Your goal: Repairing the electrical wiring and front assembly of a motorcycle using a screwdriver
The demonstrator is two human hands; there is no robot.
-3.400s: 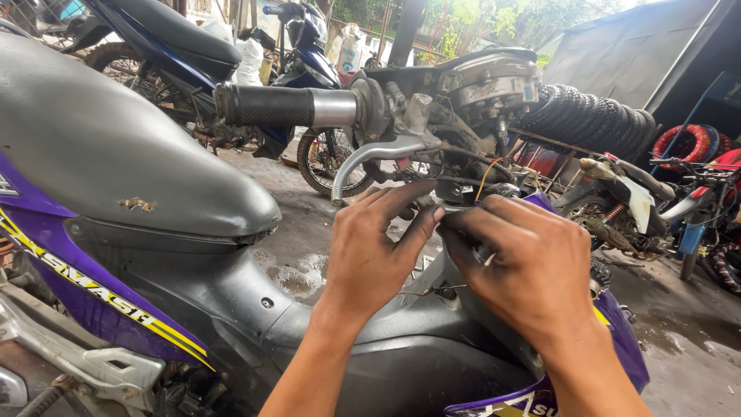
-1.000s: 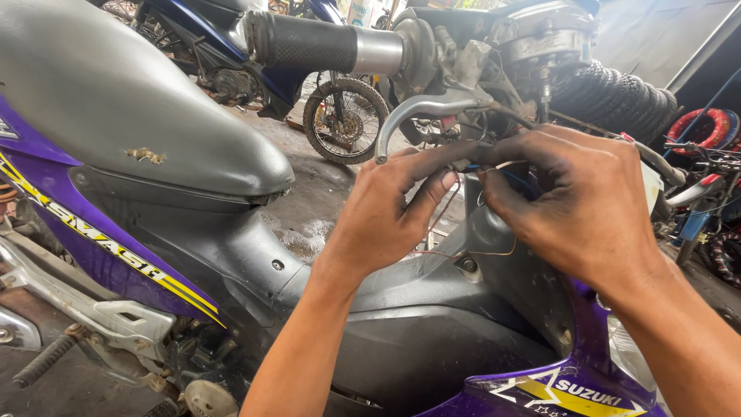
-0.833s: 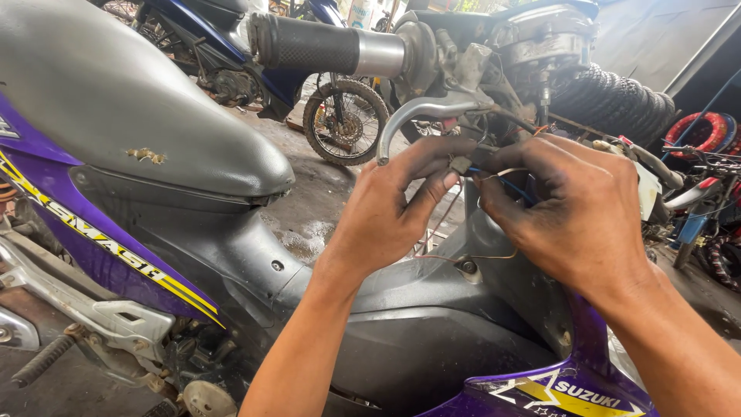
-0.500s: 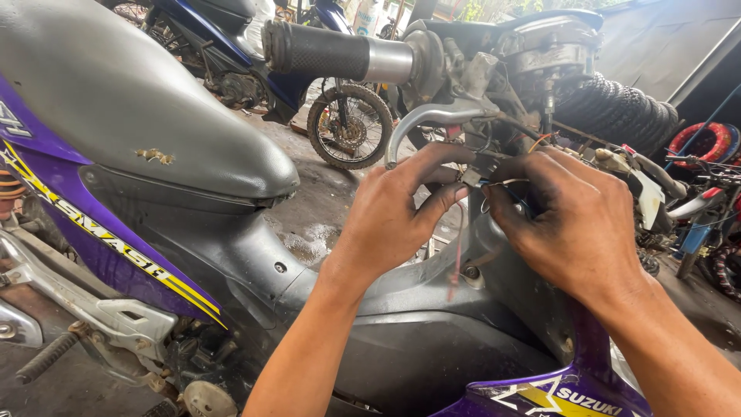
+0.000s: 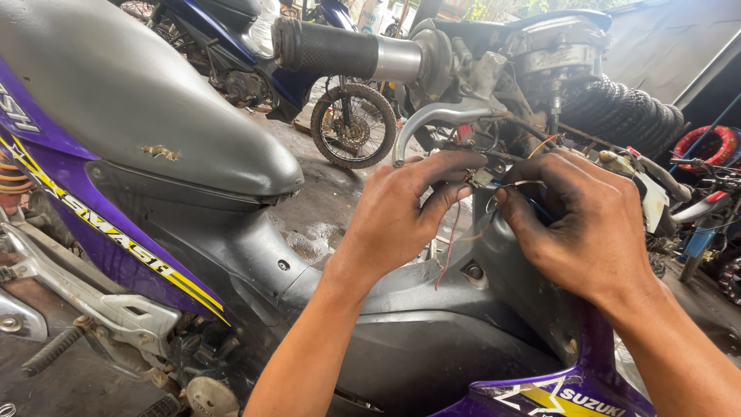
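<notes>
Two hands meet under the handlebar of a purple and grey motorcycle, its yellow side stripe slanting down to the right. Left hand pinches a small connector; thin wires hang downward. Right hand curls narrowly around those wires.
</notes>
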